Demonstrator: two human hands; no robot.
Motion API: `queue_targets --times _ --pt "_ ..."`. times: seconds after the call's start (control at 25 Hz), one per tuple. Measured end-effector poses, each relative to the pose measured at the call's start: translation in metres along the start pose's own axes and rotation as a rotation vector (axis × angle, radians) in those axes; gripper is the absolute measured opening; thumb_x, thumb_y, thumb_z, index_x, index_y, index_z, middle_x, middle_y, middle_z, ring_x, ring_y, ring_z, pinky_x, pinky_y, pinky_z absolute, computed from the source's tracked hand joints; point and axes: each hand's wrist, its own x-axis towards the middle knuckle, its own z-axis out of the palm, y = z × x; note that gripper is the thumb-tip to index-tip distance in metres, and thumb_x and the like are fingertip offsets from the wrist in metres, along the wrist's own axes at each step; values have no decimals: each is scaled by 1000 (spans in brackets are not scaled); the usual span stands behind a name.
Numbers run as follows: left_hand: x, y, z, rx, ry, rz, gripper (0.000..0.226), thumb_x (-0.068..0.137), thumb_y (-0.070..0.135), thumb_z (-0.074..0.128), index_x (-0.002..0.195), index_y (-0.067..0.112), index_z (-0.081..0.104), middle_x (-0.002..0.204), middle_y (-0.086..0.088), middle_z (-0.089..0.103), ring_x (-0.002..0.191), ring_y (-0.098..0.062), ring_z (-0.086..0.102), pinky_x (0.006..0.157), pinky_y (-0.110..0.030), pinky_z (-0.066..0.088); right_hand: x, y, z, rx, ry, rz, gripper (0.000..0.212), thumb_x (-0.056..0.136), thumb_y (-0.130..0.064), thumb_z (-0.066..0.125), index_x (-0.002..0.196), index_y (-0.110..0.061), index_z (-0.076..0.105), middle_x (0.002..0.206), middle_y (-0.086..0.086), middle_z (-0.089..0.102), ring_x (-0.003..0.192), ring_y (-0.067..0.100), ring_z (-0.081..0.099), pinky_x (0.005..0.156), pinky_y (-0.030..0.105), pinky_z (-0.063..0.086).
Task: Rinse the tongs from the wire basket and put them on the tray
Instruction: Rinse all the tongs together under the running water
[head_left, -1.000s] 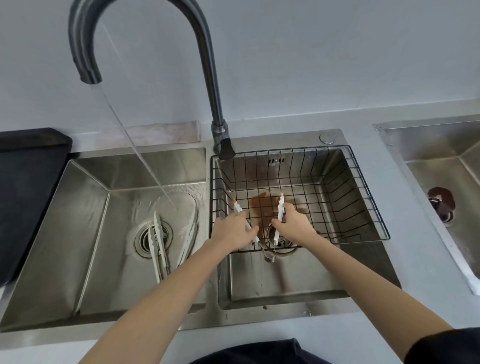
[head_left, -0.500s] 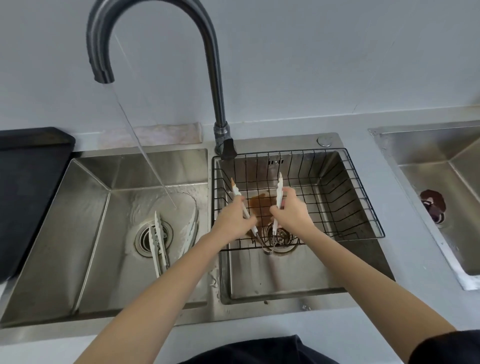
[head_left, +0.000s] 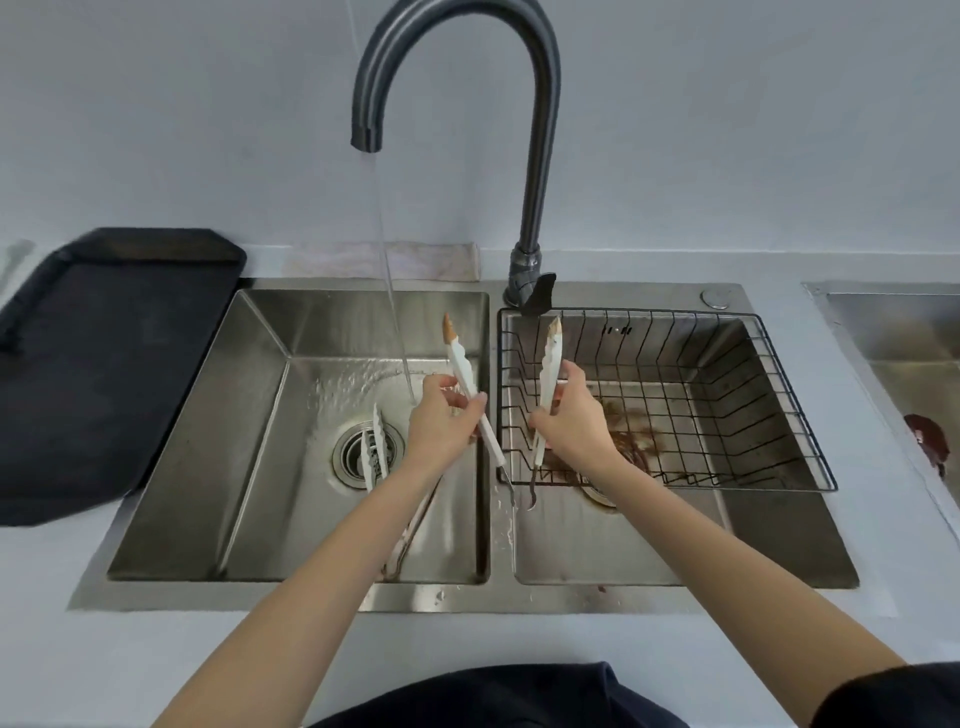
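Observation:
A pair of white tongs with brown-stained tips is held upright and spread apart over the divider between the two sink bowls. My left hand grips the tongs' left arm, close to the water stream. My right hand grips their right arm above the near left corner of the black wire basket. The metal hinge end hangs below both hands. The black tray lies on the counter left of the sink.
The dark faucet runs into the left bowl, where another white pair of tongs lies over the drain. Brown residue stains the right bowl under the basket. A further sink sits at the far right.
Both hands have lifted the tongs out of the wire basket and carried them left, to the divider next to the running water. The tongs' arms are spread wider.

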Motion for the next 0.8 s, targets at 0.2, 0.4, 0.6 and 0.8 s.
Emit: queue_targets --times 0.2,0.4,0.6,0.8 --pt "-1 -23 -46 -137 64 -74 36 90 16 55 124 6 47 89 -4 53 76 -28 66 64 -30 57 3 -24 42 157 -35 139 50 96 -24 42 142 -10 28 99 5 61 101 27 64 91 46 52" --pt "4 -35 -88 -173 100 -70 31 89 16 57 118 14 49 82 3 50 70 -17 61 58 -25 57 25 -49 78 746 -141 405 36 97 -17 36 128 0 45 95 9 59 79 16 60 71 27 52" --pt "23 -44 -125 -199 93 -47 31 87 19 61 116 20 50 91 -3 54 78 -15 61 65 -26 58 47 -71 108 1120 -164 532 25 95 -16 37 85 -2 55 80 9 56 76 17 58 80 30 49" --pt "49 -45 -146 -271 62 -50 31 84 19 66 112 19 53 84 -2 53 76 -14 62 57 -21 58 69 -86 138 1173 -158 579 28 96 -19 35 84 -3 55 81 9 56 76 17 57 86 31 47"
